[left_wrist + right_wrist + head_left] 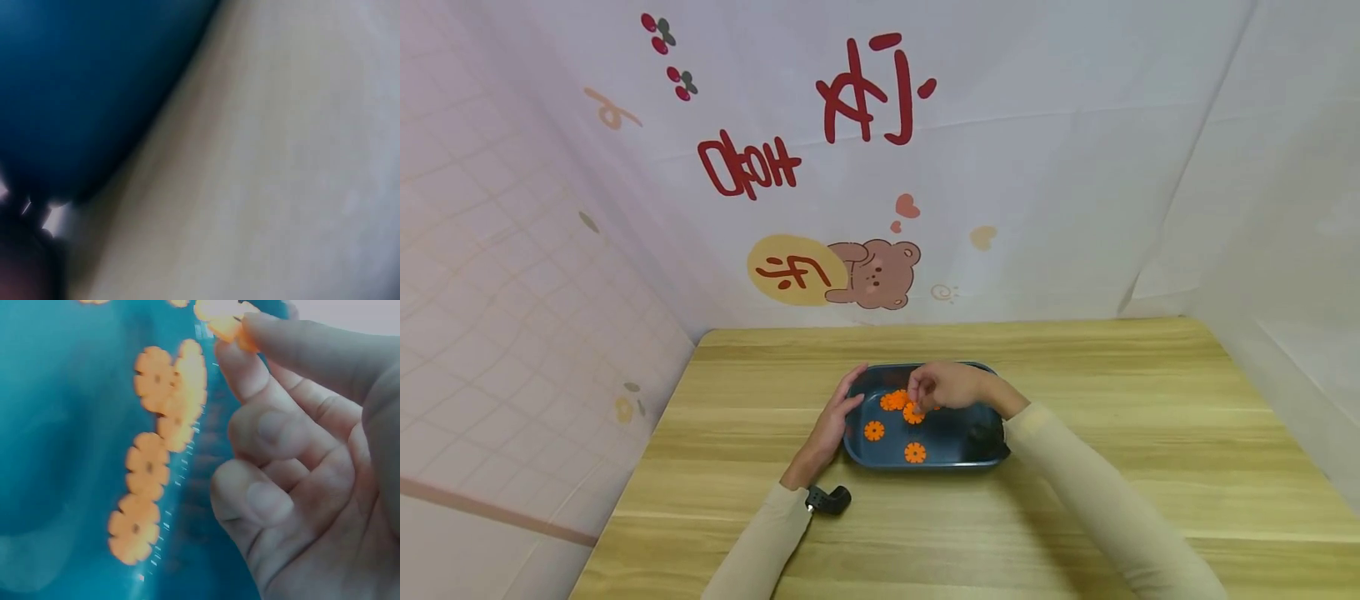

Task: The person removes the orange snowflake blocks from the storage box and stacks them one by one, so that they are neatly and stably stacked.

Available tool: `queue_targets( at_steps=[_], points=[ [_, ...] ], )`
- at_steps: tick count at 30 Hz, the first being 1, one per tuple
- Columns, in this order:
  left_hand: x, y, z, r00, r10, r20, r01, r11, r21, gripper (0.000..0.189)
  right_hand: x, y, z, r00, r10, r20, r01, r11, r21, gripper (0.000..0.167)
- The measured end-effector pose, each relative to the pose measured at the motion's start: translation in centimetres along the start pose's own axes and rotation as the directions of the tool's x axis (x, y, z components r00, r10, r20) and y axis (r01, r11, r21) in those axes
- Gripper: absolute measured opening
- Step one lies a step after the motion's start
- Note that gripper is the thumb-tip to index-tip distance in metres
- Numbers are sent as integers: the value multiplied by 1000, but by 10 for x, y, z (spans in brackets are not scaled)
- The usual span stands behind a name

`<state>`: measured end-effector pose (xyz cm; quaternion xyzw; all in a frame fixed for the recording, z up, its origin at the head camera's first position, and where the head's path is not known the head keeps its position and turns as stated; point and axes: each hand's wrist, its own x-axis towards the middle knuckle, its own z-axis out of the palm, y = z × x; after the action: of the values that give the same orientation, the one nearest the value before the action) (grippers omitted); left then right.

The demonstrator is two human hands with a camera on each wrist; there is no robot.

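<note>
A dark blue plastic tub (880,458) stands on the table with several orange flower-shaped notched discs (874,431) in it. My left hand (829,427) rests against the tub's left end, its fingers stretched along the wall and its thumb at the rim. Over the tub's middle, my right hand (951,386) pinches an orange disc (225,326) between thumb and index finger; the other fingers are bent inward. In the right wrist view, more discs (148,465) lie in a row, partly overlapping. Only the tub's blue outer wall (81,81) and table fill the blurred left wrist view.
The wood-grain table (760,392) reaches back to a white wall cloth (1037,167) printed with a bear and red characters. A black band (829,500) sits on my left wrist. Another dark device (985,442) shows under my right wrist, over the tub's right end.
</note>
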<state>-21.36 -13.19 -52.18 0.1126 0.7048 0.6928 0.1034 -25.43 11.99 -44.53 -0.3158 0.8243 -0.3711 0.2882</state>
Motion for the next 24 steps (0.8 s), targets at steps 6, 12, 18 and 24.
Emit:
queue_targets(
  at_steps=[6,12,18,24],
  points=[
    [-1,1,1,1000,-6,-13,6,1000,6,51,-15,-6,-14,997,-39,-61,40,999,8,8],
    [-1,1,1,1000,-12,-13,12,1000,3,51,-36,-5,-27,987,-87,-136,100,991,87,11],
    [-1,1,0,1000,-2,-6,2,1000,1,51,-62,2,-37,963,-104,-250,133,986,104,14],
    [-1,0,1,1000,-3,-14,3,1000,3,51,-89,19,-42,923,-43,-381,103,985,137,15]
  ],
)
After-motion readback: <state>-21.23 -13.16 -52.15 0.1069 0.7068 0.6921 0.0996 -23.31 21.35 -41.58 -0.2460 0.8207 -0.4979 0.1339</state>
